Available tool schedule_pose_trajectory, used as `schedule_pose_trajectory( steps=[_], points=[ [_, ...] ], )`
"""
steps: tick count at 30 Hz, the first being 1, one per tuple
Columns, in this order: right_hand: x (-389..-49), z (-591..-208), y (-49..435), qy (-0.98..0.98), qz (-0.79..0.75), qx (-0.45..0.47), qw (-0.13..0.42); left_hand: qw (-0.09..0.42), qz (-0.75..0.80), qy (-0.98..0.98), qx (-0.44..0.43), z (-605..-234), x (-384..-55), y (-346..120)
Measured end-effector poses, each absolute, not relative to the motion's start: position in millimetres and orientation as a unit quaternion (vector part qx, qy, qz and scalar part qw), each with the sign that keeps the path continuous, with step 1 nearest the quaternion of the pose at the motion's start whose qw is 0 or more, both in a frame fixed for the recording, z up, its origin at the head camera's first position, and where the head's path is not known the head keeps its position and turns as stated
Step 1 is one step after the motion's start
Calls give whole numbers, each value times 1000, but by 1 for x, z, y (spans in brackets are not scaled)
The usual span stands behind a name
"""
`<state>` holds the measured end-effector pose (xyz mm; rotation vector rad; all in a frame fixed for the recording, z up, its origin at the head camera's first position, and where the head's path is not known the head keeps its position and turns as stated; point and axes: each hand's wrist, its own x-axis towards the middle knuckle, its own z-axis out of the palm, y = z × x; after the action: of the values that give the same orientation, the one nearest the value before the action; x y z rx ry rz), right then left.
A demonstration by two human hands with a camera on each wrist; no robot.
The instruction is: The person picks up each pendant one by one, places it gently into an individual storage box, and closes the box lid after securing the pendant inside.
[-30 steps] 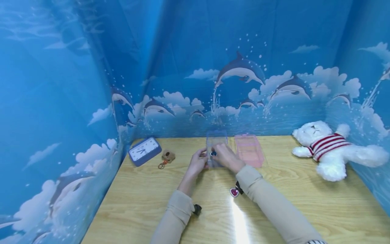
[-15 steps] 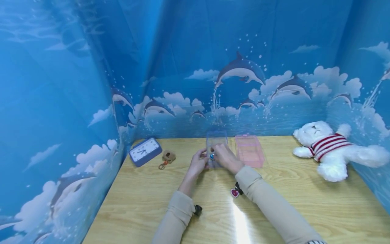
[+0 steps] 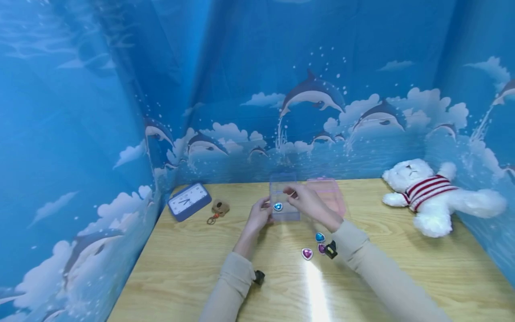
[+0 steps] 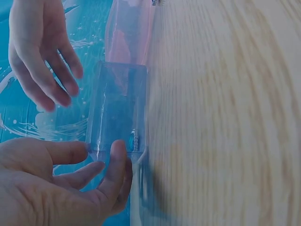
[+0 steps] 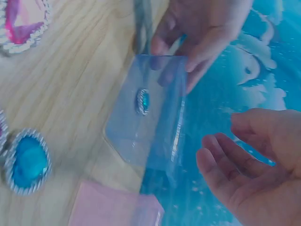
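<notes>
A left hand [image 3: 259,214] clamps a rectangular clear-blue plastic box [image 4: 115,103], best held level lest its silver-rimmed blue gem [image 3: 278,206] slide, the right hand [image 3: 310,202] alongside, fingers apart.

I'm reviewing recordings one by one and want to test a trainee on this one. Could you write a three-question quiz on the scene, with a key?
1. Multiple choice: what colour is the gem in the blue box? A) pink B) blue C) green
2. True or false: the right hand holds nothing.
3. Count: how many loose gems lie on the table in the head view?

Key: 1. B. 2. True. 3. Three: two pink, one blue.
</notes>
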<state>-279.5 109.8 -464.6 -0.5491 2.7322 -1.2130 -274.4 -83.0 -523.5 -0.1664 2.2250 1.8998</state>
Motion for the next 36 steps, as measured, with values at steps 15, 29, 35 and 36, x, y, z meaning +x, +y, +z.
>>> schedule_pose_trajectory(
  steps=[15, 29, 35, 36],
  points=[
    [-230, -485, 172, 880, -376, -289, 6, 102, 630, 767, -64, -523, -274, -82],
    [-218, -512, 194, 890, -266, -370, 25, 106, 630, 767, -65, -523, -275, -82],
    [-216, -516, 195, 890, -259, -373, 42, 105, 631, 766, -67, -523, -276, -82],
    [-216, -516, 195, 891, -256, -372, 48, 105, 631, 766, -67, -523, -276, -82]
  ],
)
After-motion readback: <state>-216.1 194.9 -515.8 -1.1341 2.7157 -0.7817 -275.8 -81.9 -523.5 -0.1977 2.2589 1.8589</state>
